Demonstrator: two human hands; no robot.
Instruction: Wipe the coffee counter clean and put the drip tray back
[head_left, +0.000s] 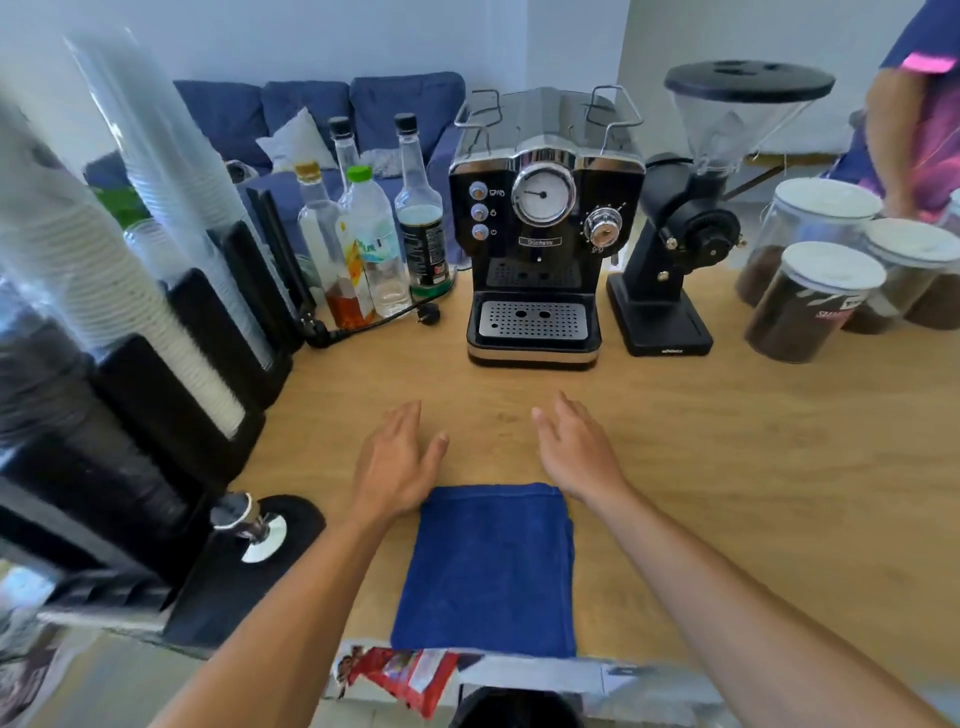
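A folded blue cloth (488, 566) lies flat on the wooden counter (727, 467) at its near edge. My left hand (397, 462) hovers just beyond the cloth's far left corner, fingers spread and holding nothing. My right hand (576, 449) is past the far right corner, also open with nothing in it. Further back stands the black espresso machine (540, 223). Its drip tray (533, 325), with a perforated metal grid, sits in place at the machine's base.
A black coffee grinder (691, 218) stands right of the machine, with several jars of coffee (810, 301) beyond it. Bottles (374, 239) and a loose power plug (428, 313) are on the left, beside tall cup stacks (130, 260). A person (919, 104) stands at the far right.
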